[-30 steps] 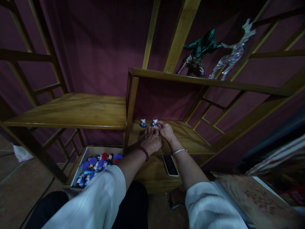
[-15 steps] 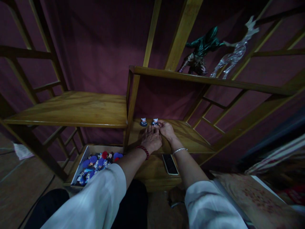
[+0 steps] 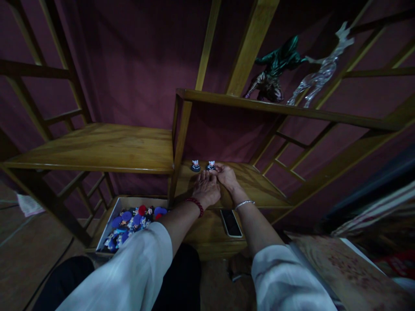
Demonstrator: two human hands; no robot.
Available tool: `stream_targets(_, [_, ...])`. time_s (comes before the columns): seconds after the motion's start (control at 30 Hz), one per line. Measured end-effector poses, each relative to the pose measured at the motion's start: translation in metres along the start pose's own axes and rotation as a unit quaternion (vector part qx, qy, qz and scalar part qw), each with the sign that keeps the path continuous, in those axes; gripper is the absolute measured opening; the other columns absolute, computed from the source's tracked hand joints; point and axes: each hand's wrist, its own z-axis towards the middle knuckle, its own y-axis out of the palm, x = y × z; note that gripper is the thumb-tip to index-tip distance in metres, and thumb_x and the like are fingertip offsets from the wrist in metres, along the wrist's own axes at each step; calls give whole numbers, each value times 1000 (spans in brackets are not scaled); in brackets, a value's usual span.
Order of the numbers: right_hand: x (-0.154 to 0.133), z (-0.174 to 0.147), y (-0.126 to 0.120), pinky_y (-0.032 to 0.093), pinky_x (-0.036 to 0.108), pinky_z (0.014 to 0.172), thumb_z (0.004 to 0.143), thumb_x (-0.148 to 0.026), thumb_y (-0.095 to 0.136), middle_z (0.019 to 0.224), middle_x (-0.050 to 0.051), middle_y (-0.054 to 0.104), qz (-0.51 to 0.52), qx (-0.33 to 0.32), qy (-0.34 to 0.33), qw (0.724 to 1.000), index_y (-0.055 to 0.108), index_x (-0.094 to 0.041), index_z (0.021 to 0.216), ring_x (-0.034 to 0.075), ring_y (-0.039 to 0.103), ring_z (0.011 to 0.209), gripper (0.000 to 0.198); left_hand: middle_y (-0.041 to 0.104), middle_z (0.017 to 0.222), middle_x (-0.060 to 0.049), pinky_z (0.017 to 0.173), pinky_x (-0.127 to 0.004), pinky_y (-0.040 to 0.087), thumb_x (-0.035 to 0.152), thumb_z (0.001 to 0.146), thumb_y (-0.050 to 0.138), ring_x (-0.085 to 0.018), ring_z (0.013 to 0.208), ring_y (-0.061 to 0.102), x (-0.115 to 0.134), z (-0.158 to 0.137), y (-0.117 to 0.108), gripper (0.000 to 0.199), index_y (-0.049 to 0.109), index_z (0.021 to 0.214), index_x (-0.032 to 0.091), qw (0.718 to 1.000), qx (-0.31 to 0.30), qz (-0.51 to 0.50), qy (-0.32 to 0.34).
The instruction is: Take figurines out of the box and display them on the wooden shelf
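Purple wall [image 3: 129,77] backs a wooden shelf [image 3: 256,183] beyond a phone [image 3: 231,223]. Farther back than the phone and left of it, a small figurine [image 3: 195,166] and its near-twin [image 3: 211,165] stand upright on that shelf. Straight ahead of the phone, the right hand [image 3: 228,177] bends its fingers beside the near-twin; the left hand [image 3: 206,190] extends its own just in front. Whether either grips it cannot be told.

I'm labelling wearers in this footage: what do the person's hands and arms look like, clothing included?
The left hand and right hand are both ungloved. The left wrist wears a dark red bracelet, seemingly beaded; the right wrist has a thin silvery bracelet. The loose, pale sleeves leave the forearms largely uncovered.
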Motion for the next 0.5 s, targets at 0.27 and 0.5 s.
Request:
stream_targets(0.27, [-3, -3, -2, 46, 23, 70, 67, -25, 60, 77, -1, 65, -17, -6, 5, 1000, 63, -23, 94, 13, 60, 74, 28, 27, 138, -17, 104, -41, 11, 33, 85, 21, -25, 129, 16, -1, 0, 2, 52, 26, 130, 6, 1000, 17, 3, 5])
stream_targets(0.5, [-5, -5, -3, 45, 23, 72, 67, -25, 60, 79, -1, 66, -28, -11, -7, 1000, 63, -24, 95, 13, 60, 76, 28, 27, 138, -16, 105, -42, 10, 32, 85, 21, -24, 129, 15, -2, -1, 0, 51, 26, 130, 7, 1000, 13, 14, 8])
